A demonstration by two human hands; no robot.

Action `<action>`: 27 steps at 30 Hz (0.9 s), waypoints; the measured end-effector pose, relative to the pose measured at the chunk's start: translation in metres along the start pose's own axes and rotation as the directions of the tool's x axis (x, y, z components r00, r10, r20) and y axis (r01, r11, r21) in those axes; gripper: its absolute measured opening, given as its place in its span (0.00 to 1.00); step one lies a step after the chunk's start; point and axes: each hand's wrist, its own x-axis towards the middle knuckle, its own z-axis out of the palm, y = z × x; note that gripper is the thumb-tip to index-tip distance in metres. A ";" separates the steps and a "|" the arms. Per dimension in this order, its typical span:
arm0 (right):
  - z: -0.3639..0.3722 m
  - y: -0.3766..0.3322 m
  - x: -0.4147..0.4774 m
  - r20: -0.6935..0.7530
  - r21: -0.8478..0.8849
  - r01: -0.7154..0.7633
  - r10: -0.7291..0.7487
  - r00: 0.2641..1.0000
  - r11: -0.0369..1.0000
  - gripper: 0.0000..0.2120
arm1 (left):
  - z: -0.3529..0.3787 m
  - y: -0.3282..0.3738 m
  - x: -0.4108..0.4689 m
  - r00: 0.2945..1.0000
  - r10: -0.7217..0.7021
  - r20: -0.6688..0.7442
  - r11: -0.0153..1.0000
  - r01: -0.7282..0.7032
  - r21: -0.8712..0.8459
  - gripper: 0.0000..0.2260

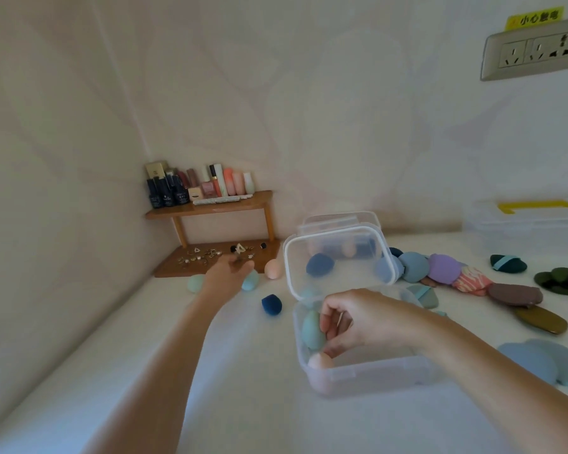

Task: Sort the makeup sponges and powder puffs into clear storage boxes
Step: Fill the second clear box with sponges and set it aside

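Observation:
A clear storage box [368,375] stands in front of me with its lid [338,257] raised. My right hand [358,321] is inside it, its fingers touching a teal egg sponge [313,330]; a peach sponge [320,361] lies below. My left hand [225,276] reaches far left over a light blue sponge [251,280], fingers spread. Nearby lie a mint sponge [194,283], a peach sponge [273,269] and a dark blue sponge [271,304]. A row of powder puffs [443,268] runs to the right of the box.
A wooden corner shelf [210,208] holds cosmetics bottles, with small jewellery on its base [210,257]. A second clear box [341,224] stands behind the lid. A large clear bin with a yellow handle [538,221] sits at the right. Blue round puffs [545,358] lie near right.

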 end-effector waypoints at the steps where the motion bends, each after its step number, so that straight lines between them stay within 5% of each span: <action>1: 0.000 0.000 0.000 -0.002 0.001 0.006 -0.006 1.000 1.000 0.16 | 0.004 -0.002 0.008 0.998 -0.055 0.029 0.998 0.055 -0.004 0.27; 10: -0.002 0.002 0.000 0.018 0.043 0.015 -0.015 1.000 0.999 0.16 | -0.004 -0.005 0.011 0.987 -0.137 0.081 0.967 0.151 -0.203 0.17; 14: -0.003 0.001 0.001 0.041 0.033 0.009 -0.010 0.999 0.999 0.16 | -0.030 0.018 -0.026 0.978 0.130 0.164 0.883 -0.038 -0.469 0.14; 18: -0.003 0.002 0.001 0.043 0.029 -0.001 0.000 0.999 1.000 0.19 | -0.043 0.047 -0.077 0.779 0.498 0.382 0.731 -0.139 -0.668 0.18; 21: -0.003 0.001 0.002 0.033 0.004 -0.005 0.005 0.999 1.000 0.20 | -0.041 0.058 -0.103 0.651 0.582 0.487 0.782 -0.285 -0.554 0.13; 27: -0.003 -0.001 0.002 0.060 -0.059 0.006 -0.003 0.998 0.998 0.20 | -0.025 0.065 -0.118 0.627 0.540 0.562 0.819 -0.544 -0.180 0.10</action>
